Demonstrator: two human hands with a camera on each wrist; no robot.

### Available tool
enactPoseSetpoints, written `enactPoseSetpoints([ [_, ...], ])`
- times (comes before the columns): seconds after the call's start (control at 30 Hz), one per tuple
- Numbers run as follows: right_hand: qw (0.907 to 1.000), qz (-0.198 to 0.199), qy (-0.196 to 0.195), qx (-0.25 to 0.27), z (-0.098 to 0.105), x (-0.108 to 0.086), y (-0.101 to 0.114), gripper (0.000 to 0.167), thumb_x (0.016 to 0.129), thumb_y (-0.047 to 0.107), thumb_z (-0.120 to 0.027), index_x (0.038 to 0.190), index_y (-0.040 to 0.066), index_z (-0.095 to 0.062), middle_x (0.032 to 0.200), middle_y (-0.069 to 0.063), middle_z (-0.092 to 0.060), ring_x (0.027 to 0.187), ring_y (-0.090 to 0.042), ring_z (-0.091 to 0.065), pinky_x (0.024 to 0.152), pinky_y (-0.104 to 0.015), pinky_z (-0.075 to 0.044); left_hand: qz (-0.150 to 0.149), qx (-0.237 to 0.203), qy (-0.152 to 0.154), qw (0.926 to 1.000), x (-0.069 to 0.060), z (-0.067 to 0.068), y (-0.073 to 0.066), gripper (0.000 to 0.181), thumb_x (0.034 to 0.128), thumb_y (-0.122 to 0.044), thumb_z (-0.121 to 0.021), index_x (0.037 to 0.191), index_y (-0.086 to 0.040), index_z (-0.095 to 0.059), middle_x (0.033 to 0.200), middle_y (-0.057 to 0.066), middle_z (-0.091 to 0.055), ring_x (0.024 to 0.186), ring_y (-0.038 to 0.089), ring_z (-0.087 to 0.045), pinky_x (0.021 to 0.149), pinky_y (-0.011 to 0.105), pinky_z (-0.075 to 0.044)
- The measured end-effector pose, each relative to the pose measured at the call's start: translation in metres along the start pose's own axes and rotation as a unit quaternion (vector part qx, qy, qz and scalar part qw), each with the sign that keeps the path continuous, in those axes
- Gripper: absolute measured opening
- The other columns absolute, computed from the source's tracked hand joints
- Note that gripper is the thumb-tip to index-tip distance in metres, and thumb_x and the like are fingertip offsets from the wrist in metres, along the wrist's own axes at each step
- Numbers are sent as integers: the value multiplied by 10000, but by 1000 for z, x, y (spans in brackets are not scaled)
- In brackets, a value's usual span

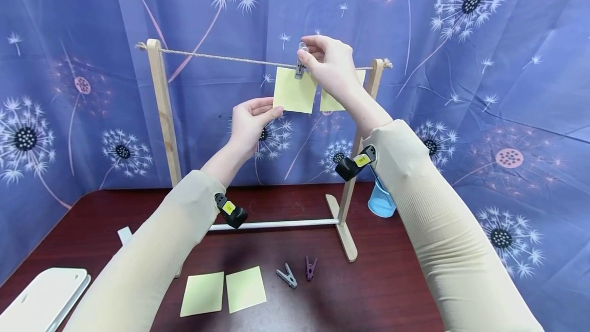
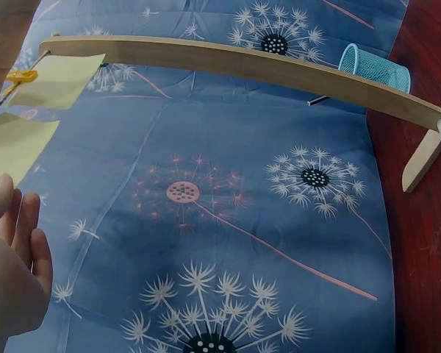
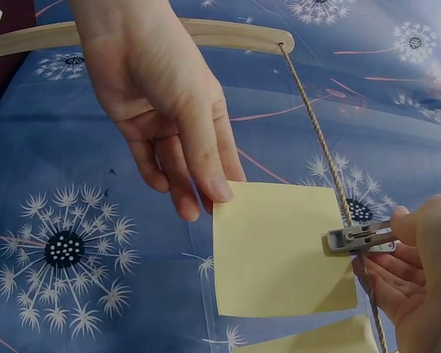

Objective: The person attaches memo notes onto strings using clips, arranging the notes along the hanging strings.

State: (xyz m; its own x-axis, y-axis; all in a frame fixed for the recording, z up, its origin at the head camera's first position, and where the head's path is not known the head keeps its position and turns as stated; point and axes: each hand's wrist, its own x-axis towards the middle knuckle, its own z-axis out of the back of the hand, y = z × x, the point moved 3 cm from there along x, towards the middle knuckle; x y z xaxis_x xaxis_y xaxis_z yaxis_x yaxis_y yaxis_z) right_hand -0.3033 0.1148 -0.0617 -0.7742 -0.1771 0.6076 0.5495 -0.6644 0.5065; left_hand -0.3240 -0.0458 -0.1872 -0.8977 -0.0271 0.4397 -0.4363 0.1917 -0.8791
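Note:
A yellow sticky note point(image 1: 295, 91) hangs at the rope point(image 1: 221, 58) of a wooden stand. My right hand point(image 1: 333, 63) pinches the handles of a grey clothespin point(image 3: 356, 237), whose jaws sit over the note's top edge and the rope. My left hand point(image 1: 251, 122) holds the note's lower left corner between thumb and fingers. Beside it, partly behind my right hand, hangs a second yellow note point(image 2: 59, 79) with a yellow clothespin point(image 2: 20, 76) at its top. On the table lie two more notes point(image 1: 203, 293), a grey-blue clothespin point(image 1: 288, 276) and a purple clothespin point(image 1: 311, 268).
The stand's left post point(image 1: 165, 111) and right post point(image 1: 369, 101) rise from a dark red table point(image 1: 369, 281). A blue mesh cup point(image 1: 381, 201) is behind the right post. At the left front lies a white flat object point(image 1: 43, 296). A dandelion-print curtain point(image 1: 516, 81) hangs behind.

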Motion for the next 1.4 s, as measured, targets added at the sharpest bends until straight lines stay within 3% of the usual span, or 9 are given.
enactPoseSetpoints([
  [0.17,9995,74,-236,205,3,0,0,376,975,199,-592,1321,52,-600,1234,-119,-673,1140,-174,-646,981,-197,-468,52,222,158,9996,-2,3,1,342,854,-67,-746,1162,58,-669,798,-44,-724,773,87,-716,938,284,-503],
  [0.37,9950,291,-850,432,7,-3,-2,312,974,150,-592,1265,45,-635,1186,-115,-693,1082,-166,-669,961,-182,-476,120,349,343,9987,-7,7,5,349,877,-81,-722,1192,56,-657,806,-79,-716,793,78,-714,881,241,-506],
  [0.5,9865,489,-1271,914,7,-9,-3,272,963,97,-597,1217,22,-657,1127,-139,-702,999,-142,-691,924,-187,-501,233,423,407,9980,-12,11,9,352,882,-99,-720,1198,42,-659,811,-102,-714,800,50,-709,890,238,-505],
  [0.6,9797,598,-1447,1255,6,-14,-3,247,955,71,-602,1182,2,-669,1090,-165,-706,943,-132,-696,887,-195,-521,351,443,519,9971,-16,13,15,356,876,-98,-724,1196,43,-660,823,-92,-729,803,39,-707,966,283,-485],
  [0.77,9713,930,-1664,1421,1,-23,-9,223,957,45,-588,1142,-47,-673,1026,-194,-712,874,-98,-691,829,-186,-534,601,501,797,9937,-25,19,26,388,840,-91,-755,1191,45,-661,857,-72,-750,826,28,-703,1065,361,-428],
  [0.87,9637,1151,-1842,1553,-4,-30,-18,203,956,17,-576,1108,-79,-671,978,-211,-711,823,-42,-670,804,-190,-539,690,589,895,9918,-30,23,32,403,821,-99,-773,1185,38,-668,872,-66,-754,826,28,-706,1049,377,-441],
  [1.07,9522,1429,-1852,1966,-18,-47,-35,192,943,-35,-565,1086,-135,-646,958,-276,-691,809,25,-641,827,-243,-556,852,1144,1276,9815,-39,34,41,377,829,-144,-768,1164,9,-686,848,-107,-744,828,39,-704,1003,359,-452],
  [1.23,9557,1305,-1732,1990,-32,-61,-53,203,945,-14,-569,1091,-131,-647,955,-278,-696,815,52,-637,822,-202,-543,1050,1389,1572,9721,-46,46,52,348,863,-159,-735,1164,8,-685,860,-87,-747,817,71,-715,944,325,-507],
  [1.4,9566,1262,-1674,2024,-45,-79,-69,191,950,-10,-568,1075,-128,-653,938,-281,-698,815,64,-641,782,-148,-526,1180,1463,1493,9708,-54,59,62,344,898,-166,-696,1187,19,-670,883,-66,-748,826,56,-712,840,248,-530],
])
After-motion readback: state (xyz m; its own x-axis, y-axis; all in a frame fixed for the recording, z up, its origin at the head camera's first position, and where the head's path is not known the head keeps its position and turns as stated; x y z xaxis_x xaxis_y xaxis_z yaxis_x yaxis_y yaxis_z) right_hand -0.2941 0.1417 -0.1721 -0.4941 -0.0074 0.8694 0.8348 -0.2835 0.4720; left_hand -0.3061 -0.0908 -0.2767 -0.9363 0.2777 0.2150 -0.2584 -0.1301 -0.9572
